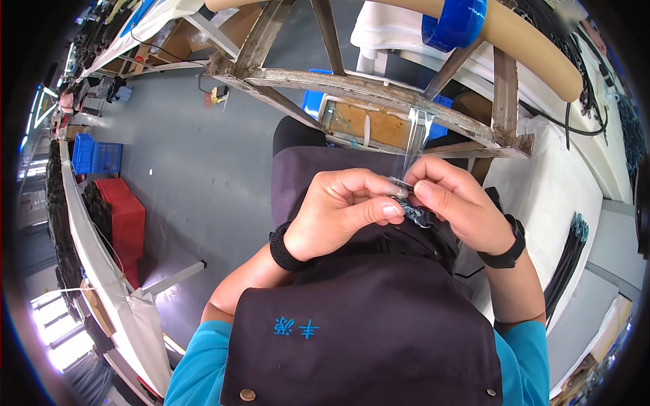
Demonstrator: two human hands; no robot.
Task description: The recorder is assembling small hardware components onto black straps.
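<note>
My left hand (349,206) and my right hand (457,199) meet over my lap, fingertips pinched close together. Between them is a black cord bundle (421,216) with teal, frayed-looking ends. A clear plastic strip (411,145) rises from the fingers of my right hand toward the wooden frame. The left thumb and forefinger press on the teal ends, while the right thumb and fingers close around the strip and the black part. Exactly where strip and cords touch is hidden by the fingers.
Ahead stands a worn wooden frame (379,84), with a tan tube (535,54) carrying a blue ring (455,24). More teal-ended black cords (569,264) lie on the white-covered table (535,183) at right. Red (122,220) and blue bins (98,155) stand left.
</note>
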